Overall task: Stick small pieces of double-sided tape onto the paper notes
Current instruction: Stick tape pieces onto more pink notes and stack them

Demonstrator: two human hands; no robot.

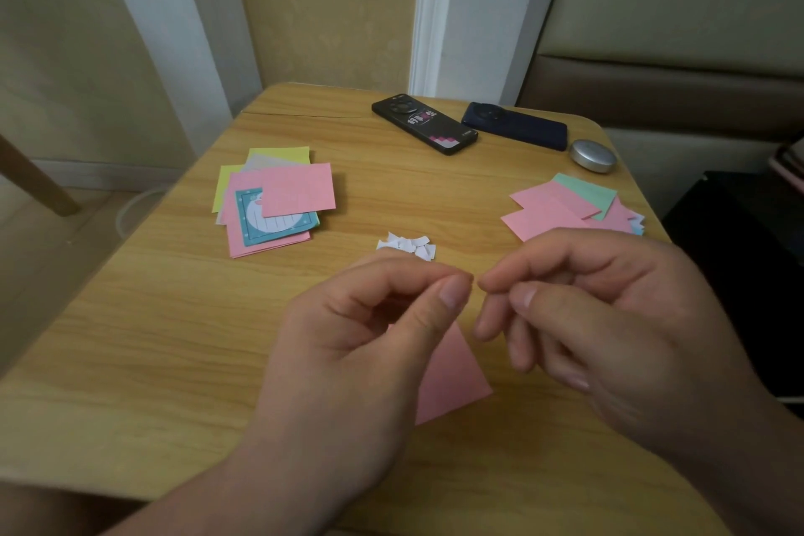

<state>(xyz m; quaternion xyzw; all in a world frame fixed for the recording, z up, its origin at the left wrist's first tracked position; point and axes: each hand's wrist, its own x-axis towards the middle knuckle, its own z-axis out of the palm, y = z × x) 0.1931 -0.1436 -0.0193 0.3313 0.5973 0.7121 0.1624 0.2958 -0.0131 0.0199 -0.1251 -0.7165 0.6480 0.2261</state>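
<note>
Both my hands hover low over the light wooden table (152, 318), close together, their fingertips almost meeting. My left hand (361, 344) presses its thumb against the tip of the forefinger in a pinch, with the other fingers curled beneath. My right hand (609, 326) mirrors it, thumb on forefinger and the remaining fingers loosely bent. I cannot tell whether either pinch holds a bit of tape, as anything there is too small to make out.

Beneath my hands a single pink square paper note (452, 379) lies flat on the table, one corner pointing right, partly covered by my left hand. Just beyond my fingertips sits a heap of small white scraps (409, 246), cut tape or its backing, I cannot say which.

Farther off to the left is a loose stack of paper notes (243, 191), yellow and pink. A teal cartoon-printed note (265, 222) lies on it, and a pink lined note (298, 189) overlaps that note's upper right corner. To the right, near the table's edge, is a fanned pile of pink and mint-green notes (565, 205).

Along the far side lie a black phone with a printed case (424, 128) and a dark blue phone (515, 125), both face down. A round silver tin (594, 155) sits just beside the blue one.
</note>
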